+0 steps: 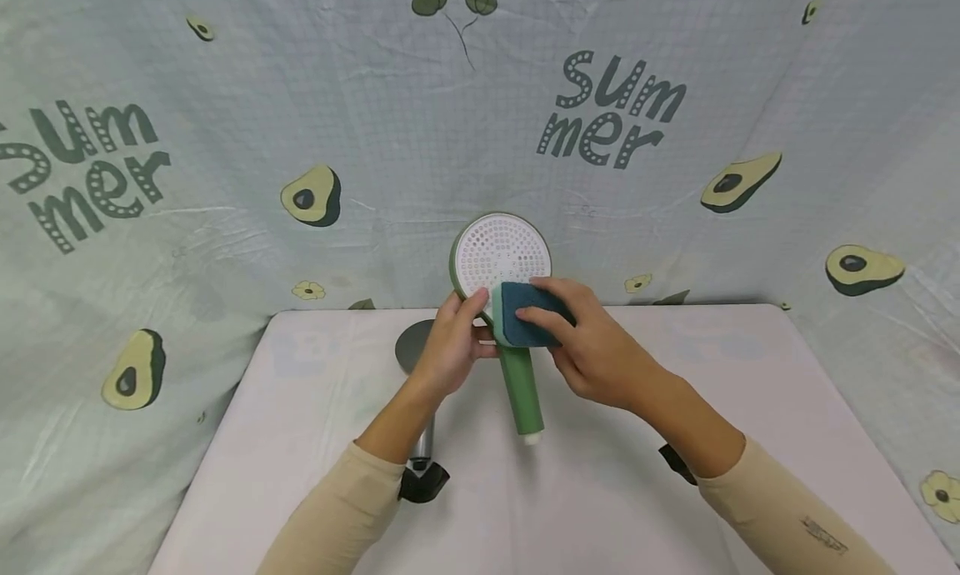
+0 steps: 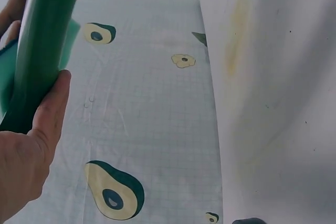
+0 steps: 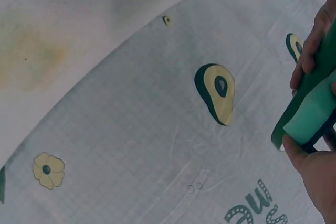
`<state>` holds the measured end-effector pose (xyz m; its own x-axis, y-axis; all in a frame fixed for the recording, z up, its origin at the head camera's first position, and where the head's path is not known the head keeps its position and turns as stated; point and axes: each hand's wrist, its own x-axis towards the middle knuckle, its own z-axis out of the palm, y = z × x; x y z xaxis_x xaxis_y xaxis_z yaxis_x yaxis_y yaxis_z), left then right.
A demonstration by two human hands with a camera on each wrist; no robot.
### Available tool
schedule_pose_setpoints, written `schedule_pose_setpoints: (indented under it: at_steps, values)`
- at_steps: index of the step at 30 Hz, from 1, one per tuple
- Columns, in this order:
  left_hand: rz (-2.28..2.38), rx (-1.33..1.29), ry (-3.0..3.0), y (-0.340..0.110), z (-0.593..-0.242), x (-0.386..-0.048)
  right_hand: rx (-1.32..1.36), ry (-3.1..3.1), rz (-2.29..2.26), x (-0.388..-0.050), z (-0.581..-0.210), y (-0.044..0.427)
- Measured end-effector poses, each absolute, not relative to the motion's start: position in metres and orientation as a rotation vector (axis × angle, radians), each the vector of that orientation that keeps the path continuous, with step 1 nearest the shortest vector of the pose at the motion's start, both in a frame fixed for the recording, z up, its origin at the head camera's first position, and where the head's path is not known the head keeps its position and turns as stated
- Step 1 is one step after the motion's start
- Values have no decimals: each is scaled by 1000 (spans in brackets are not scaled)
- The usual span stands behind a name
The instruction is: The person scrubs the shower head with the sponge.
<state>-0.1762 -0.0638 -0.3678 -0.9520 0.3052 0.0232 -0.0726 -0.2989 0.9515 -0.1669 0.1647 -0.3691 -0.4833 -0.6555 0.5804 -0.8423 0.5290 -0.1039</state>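
Note:
A green shower head (image 1: 519, 392) with a white perforated face (image 1: 501, 246) is held tilted above the table. My left hand (image 1: 450, 342) grips it near the neck, thumb on the front edge. My right hand (image 1: 600, 350) pinches a sponge (image 1: 534, 315), dark blue on one side and light green on the other, against the lower part of the face. In the left wrist view the green handle (image 2: 47, 35) hides part of the sponge. The right wrist view shows the sponge's light green layer (image 3: 312, 116) against the shower head.
On the pink-white table (image 1: 615, 508), a round grey object (image 1: 412, 346) with a metal handle (image 1: 422, 446) lies partly behind my left arm. A black piece (image 1: 423, 483) stands at its lower end, and another dark piece (image 1: 677, 465) is partly behind my right forearm. Printed cloth (image 1: 375, 142) hangs behind.

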Motion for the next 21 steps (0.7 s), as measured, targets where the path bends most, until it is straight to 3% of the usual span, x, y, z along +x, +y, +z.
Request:
schedule_pose_setpoints:
  at_steps: [12, 21]
  values:
    - [2294, 328, 1729, -74, -373, -179, 1552, -2295, 378, -116, -388, 173]
    - [2301, 317, 1694, -69, -375, -174, 1277, -2336, 335, -147, -372, 161]
